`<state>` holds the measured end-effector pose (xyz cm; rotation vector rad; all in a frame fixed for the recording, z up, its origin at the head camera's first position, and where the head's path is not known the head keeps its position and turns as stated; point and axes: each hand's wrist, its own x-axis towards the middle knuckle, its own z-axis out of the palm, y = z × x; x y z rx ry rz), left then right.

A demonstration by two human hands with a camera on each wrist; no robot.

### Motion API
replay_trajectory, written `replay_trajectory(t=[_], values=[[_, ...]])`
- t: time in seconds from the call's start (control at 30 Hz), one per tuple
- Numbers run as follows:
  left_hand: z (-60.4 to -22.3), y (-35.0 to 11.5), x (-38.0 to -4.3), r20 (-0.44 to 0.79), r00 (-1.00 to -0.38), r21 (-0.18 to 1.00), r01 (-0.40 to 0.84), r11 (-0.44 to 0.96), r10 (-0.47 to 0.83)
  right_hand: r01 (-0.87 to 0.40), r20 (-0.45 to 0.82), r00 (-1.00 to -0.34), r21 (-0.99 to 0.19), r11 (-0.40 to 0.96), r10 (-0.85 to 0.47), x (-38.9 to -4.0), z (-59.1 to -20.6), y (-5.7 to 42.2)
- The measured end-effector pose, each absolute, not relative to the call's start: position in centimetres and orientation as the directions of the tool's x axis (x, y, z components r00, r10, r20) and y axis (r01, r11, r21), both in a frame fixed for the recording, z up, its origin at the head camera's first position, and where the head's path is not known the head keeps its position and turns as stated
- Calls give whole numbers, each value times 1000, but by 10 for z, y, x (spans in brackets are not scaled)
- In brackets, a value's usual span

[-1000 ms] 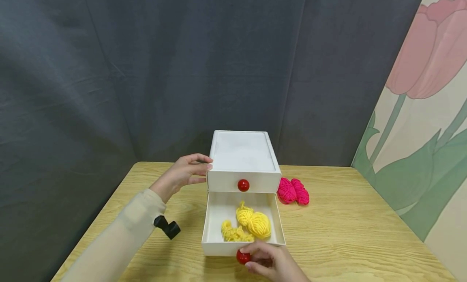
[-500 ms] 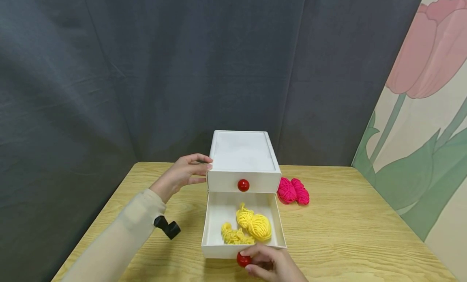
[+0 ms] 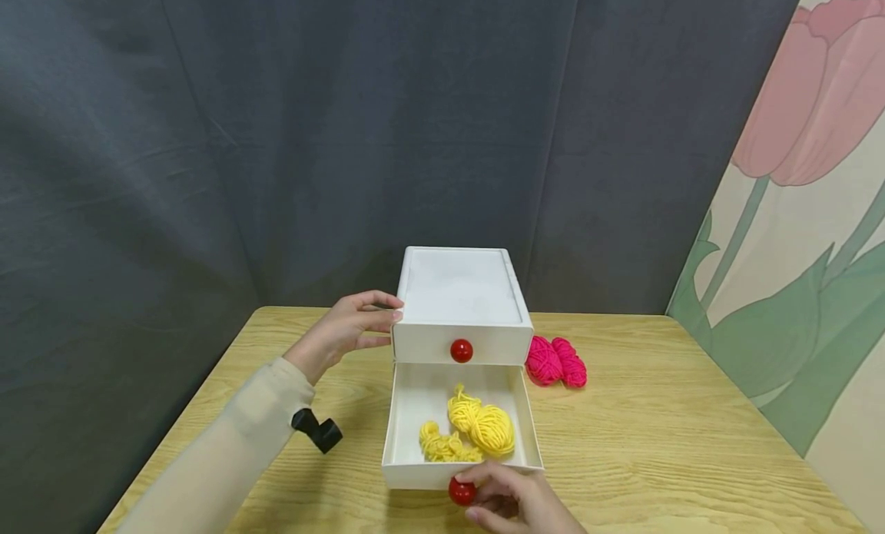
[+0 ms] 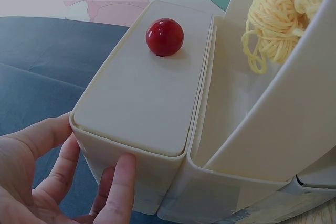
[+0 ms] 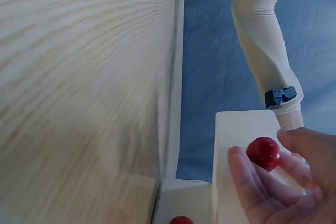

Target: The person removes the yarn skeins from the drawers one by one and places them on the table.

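Note:
A white two-drawer cabinet (image 3: 459, 288) stands on the table, its lower drawer (image 3: 415, 396) pulled out and its upper drawer (image 3: 498, 344) closed. My right hand (image 3: 522, 499) has its fingers and thumb curled about the red ball knob (image 3: 461, 491) of the lower drawer; the right wrist view shows this knob (image 5: 263, 153) between the fingertips. My left hand (image 3: 346, 326) rests its fingertips against the cabinet's left side near the top front corner, fingers (image 4: 122, 182) extended. Inside the drawer lie a yellow yarn skein (image 3: 487, 422) and a looser yellow yarn bundle (image 3: 445, 446).
A pink yarn skein (image 3: 555, 362) lies on the wooden table (image 3: 657, 426) right beside the cabinet. Another red knob (image 3: 461, 350) sticks out from the upper drawer. Behind the table hangs a dark curtain (image 3: 346, 134), with a tulip-painted wall (image 3: 795, 288) on the right.
The lower drawer has slid slightly toward me, then stopped. My right thumb has dropped a little lower beside the knob. The left hand has stayed in place.

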<state>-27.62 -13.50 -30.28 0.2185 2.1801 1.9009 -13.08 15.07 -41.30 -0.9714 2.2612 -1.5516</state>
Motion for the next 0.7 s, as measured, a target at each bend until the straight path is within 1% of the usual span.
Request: replay_trajectory(t=[0.13, 0.27, 0.47, 0.7], values=[[-303, -135, -276, -81, -960, 989, -44, 143, 269, -370, 138, -745, -900, 232, -653, -130, -409, 154], [-303, -135, -276, -81, -959, 989, -44, 139, 270, -303, 63, -757, -916, 264, -650, -130, -403, 157], [-303, -135, -276, -81, -959, 989, -43, 141, 270, -249, 1, -772, -920, 301, -635, -126, -391, 160], [-304, -136, -278, -88, -961, 989, -52, 141, 263, -223, -37, -772, -918, 326, -634, -122, -374, 163]])
